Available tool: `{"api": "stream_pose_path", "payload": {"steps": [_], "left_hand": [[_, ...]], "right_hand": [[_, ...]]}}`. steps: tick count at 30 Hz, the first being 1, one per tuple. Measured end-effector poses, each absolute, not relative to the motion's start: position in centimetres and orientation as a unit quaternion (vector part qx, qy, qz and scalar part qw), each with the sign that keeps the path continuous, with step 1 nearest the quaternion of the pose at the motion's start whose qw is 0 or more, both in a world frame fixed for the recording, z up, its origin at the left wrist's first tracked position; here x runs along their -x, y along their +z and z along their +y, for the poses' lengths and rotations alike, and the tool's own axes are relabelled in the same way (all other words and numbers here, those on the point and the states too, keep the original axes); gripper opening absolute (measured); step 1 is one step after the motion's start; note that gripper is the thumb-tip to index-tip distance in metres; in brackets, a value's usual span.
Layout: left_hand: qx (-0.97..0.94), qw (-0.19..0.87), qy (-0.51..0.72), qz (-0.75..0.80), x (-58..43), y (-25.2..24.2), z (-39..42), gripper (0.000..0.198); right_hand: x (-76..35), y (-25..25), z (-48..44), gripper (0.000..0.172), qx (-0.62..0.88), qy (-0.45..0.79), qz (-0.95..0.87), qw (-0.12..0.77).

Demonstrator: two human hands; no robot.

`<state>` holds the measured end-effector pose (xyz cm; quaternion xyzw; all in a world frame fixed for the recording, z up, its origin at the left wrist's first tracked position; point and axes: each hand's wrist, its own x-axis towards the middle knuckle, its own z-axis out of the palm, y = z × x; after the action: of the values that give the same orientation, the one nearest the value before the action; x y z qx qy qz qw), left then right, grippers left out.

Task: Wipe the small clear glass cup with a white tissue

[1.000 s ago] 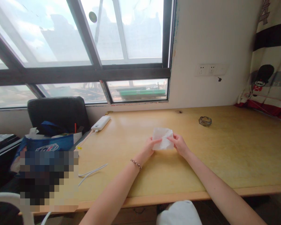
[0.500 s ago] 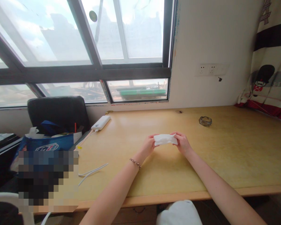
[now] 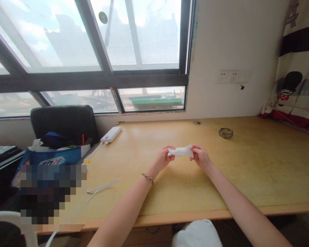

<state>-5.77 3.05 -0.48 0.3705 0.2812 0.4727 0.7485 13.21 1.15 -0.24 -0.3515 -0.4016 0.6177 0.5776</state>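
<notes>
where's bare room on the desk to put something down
Widest: the desk right of the right hand, nearer than the dark ring. Another patch lies between the left hand and the white device. Crowded: the left edge, with that device and white cable.

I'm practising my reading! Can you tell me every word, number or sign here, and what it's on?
"H", on the patterned curtain; the letters after it are too blurred.
"Z", in the logo on the blue bag; its other letters are too blurred.
Round green window sticker: any text is too small to read.
White power bank: its dark mark is too small to read.
White tissue: no text shows.
</notes>
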Motion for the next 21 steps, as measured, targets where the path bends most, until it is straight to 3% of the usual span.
{"api": "stream_pose_path", "payload": {"steps": [6, 12, 21], "left_hand": [[-0.307, 0.785, 0.485, 0.234, 5.6, -0.2, 3.1, 0.008], [-0.288, 0.807, 0.485, 0.177, 5.2, 0.0, 2.6, 0.013], [-0.441, 0.782, 0.389, 0.208, 5.2, -0.4, 2.1, 0.01]], "right_hand": [[-12.9, 0.0, 0.8, 0.002, 0.326, 0.638, -0.388, 0.579], [-13.1, 0.0, 0.7, 0.005, 0.304, 0.636, -0.382, 0.598], [-13.0, -0.4, 1.3, 0.021, 0.362, 0.559, -0.381, 0.642]]}}
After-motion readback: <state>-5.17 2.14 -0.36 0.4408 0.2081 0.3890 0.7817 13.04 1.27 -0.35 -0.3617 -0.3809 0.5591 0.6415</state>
